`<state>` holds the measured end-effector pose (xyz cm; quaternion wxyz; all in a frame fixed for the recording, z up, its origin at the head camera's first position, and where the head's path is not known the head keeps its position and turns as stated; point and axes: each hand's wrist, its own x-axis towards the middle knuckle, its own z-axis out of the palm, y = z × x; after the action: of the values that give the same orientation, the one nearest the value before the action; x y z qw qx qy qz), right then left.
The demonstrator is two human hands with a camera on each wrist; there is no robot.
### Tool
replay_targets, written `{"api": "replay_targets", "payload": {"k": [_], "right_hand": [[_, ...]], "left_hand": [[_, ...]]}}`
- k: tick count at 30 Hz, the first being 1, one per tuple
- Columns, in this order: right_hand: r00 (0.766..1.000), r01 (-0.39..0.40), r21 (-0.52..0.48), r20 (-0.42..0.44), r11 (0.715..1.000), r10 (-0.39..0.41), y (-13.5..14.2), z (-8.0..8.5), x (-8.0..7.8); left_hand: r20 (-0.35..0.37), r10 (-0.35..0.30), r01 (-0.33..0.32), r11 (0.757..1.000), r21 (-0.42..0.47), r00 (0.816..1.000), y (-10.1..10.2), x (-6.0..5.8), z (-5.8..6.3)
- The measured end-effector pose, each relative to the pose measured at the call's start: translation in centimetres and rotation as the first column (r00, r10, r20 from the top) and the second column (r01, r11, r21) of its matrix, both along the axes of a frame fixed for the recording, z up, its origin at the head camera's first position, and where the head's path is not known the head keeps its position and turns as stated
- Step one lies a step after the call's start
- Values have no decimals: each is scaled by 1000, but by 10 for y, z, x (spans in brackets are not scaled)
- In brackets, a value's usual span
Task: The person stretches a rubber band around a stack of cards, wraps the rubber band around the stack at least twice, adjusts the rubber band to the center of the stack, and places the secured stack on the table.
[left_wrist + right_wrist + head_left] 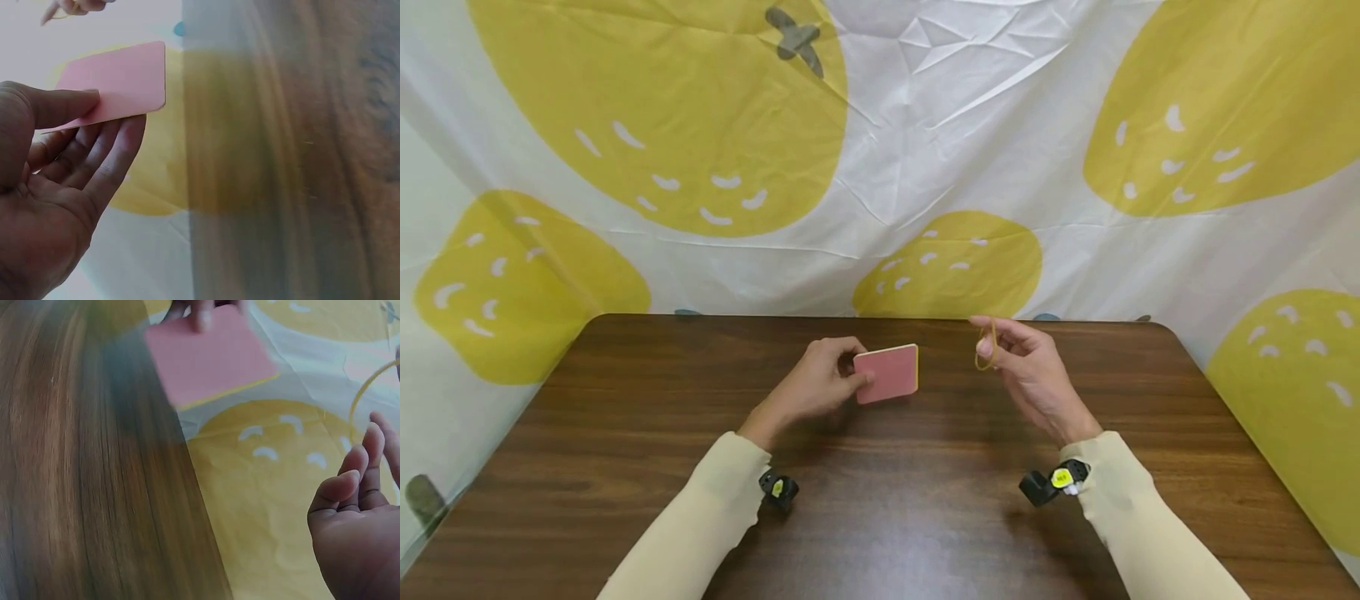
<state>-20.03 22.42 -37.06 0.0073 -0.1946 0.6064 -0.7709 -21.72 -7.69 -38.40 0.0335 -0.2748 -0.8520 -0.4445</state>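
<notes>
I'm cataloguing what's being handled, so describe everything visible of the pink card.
The pink card is a flat, plain-faced rectangle with rounded corners, looking like paper card. A yellow strip shows along the edge farthest from the left hand; whether it is one piece or a stack is unclear. That hand pinches it, thumb on the pink face, fingers behind, holding it above the table, face toward the head camera.
</notes>
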Motion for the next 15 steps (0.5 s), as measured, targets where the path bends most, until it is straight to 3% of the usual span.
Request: {"api": "replay_targets", "payload": {"k": [3, 6, 11, 15], "right_hand": [[999, 10, 125, -36, 992, -6, -1, 3, 1], [996, 43, 295, -92, 955, -16, -4, 6, 2], [977, 117, 552, -212, 826, 3, -11, 10, 6], [965, 135, 655, -258, 744, 52, -16, 11, 9]], "left_hand": [[20, -20, 19, 998, 61, 1000, -2, 2, 8], [71, -44, 35, 992, 125, 996, -4, 3, 14], [180, -114, 73, 973, 220, 977, -7, 4, 21], [270, -175, 95, 954, 283, 947, -9, 5, 25]]}}
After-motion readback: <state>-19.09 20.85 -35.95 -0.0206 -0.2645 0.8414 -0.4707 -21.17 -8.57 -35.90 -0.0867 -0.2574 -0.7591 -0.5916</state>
